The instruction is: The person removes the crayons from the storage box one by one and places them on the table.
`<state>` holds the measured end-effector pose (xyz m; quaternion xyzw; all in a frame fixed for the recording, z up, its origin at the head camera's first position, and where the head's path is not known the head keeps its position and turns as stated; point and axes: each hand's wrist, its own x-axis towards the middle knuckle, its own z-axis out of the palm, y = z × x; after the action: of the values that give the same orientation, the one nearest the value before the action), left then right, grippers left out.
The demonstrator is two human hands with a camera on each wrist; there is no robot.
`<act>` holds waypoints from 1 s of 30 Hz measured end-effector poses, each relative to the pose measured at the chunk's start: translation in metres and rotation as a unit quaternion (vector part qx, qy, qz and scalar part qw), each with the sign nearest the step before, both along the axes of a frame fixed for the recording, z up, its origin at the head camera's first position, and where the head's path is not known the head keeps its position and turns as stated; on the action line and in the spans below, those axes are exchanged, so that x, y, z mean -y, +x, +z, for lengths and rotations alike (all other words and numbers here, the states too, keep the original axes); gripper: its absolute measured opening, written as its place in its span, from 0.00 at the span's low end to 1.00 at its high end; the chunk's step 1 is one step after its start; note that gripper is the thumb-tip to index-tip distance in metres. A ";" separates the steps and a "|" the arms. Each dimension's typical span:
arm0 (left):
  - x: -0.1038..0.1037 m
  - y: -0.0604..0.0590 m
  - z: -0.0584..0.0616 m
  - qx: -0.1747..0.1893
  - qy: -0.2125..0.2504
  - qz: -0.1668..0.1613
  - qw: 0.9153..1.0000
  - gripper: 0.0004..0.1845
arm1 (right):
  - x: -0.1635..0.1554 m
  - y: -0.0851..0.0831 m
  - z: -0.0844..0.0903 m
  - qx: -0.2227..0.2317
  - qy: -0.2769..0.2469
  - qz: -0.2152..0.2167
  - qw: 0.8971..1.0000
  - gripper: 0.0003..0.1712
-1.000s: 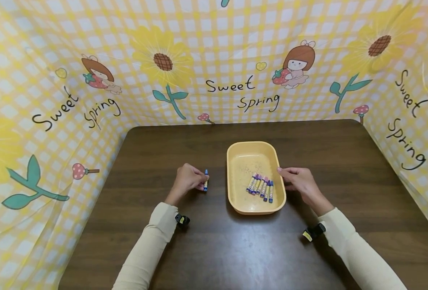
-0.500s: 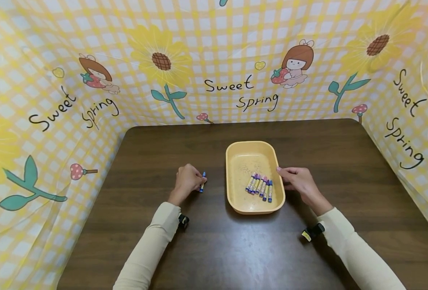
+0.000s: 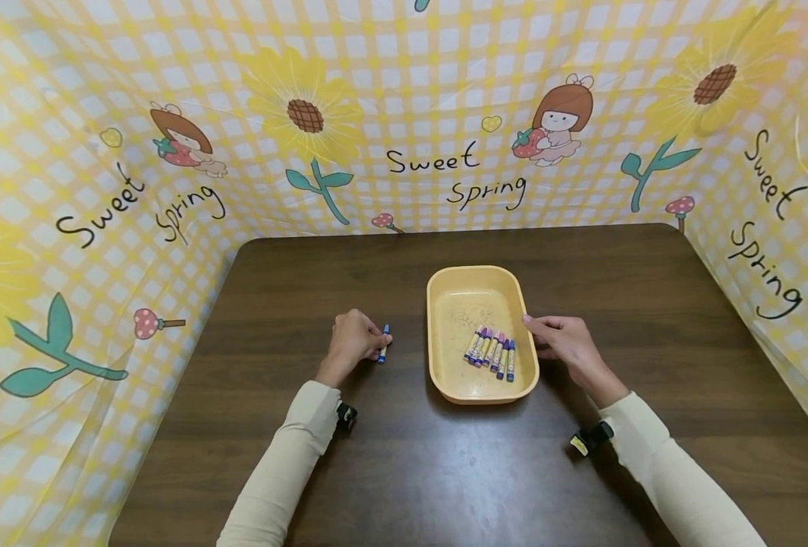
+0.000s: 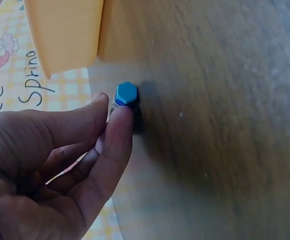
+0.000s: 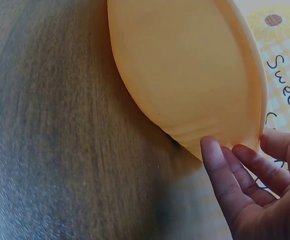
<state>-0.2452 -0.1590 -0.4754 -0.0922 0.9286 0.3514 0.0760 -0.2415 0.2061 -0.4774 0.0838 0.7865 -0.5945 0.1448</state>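
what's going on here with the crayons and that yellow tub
A person sits at a dark wooden table with both hands out. The left hand pinches a blue crayon between thumb and fingers, to the left of a yellow tray. The right hand rests against the tray's right rim with relaxed fingers. Inside the tray a row of crayons lies side by side. A sunflower-print cloth surrounds the table.

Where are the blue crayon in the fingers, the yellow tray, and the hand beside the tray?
blue crayon [image 4: 126, 93]: left wrist view, on its blue end.
yellow tray [image 3: 436, 334]: head view, on its left rim.
right hand [image 3: 564, 341]: head view, on the back of the hand.
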 end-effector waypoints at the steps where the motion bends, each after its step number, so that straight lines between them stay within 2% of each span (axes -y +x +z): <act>1: 0.001 0.000 0.000 0.002 0.004 0.002 1.000 0.08 | 0.000 0.000 0.000 -0.001 0.000 0.000 1.000 0.36; 4: 0.004 0.000 0.001 -0.007 0.012 0.008 1.000 0.09 | 0.001 -0.002 0.001 -0.003 -0.002 -0.001 1.000 0.35; 8: 0.009 0.002 0.004 -0.047 0.026 0.021 0.998 0.10 | 0.001 -0.003 0.001 -0.007 -0.002 0.000 1.000 0.35; 12: 0.010 0.004 0.011 -0.087 0.074 0.040 0.993 0.12 | 0.001 -0.002 0.001 -0.006 0.002 0.000 1.000 0.35; 14: 0.007 0.004 0.013 -0.107 0.110 0.046 0.987 0.13 | 0.001 0.000 0.000 -0.004 0.004 0.001 1.000 0.35; 19: -0.011 0.007 0.023 -0.130 0.198 0.035 0.971 0.13 | 0.000 0.001 -0.002 -0.002 0.000 0.003 1.000 0.34; 22: -0.025 0.007 0.031 -0.133 0.229 0.019 0.964 0.11 | 0.000 0.001 -0.002 0.000 -0.005 0.000 1.000 0.34; 30: -0.060 0.002 0.046 -0.160 0.217 -0.013 0.963 0.10 | 0.001 -0.001 0.000 0.004 -0.005 0.007 1.000 0.31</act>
<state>-0.2429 -0.0990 -0.4291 -0.0040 0.8312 0.5537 -0.0504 -0.2430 0.2054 -0.4777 0.0799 0.7835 -0.5972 0.1522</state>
